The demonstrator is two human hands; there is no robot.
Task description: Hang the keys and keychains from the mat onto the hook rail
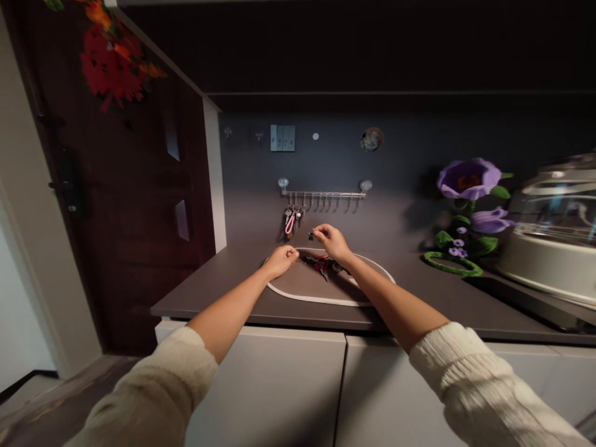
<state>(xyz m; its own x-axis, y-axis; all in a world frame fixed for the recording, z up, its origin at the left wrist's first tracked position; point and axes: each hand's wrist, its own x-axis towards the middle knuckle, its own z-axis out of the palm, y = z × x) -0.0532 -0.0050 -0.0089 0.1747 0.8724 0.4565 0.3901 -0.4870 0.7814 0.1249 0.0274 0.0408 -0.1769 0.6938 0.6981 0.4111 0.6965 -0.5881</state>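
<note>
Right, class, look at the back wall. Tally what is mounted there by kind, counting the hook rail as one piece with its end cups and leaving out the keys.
Clear single hooks: 2
Pale panel: 1
White disc: 1
Round fitting: 1
Hook rail: 1
Total: 6

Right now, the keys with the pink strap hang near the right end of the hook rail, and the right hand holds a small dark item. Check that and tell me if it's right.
Not quite: the head view shows the keys with the pink strap near the left end of the hook rail. The right hand does hold a small dark item.
</note>
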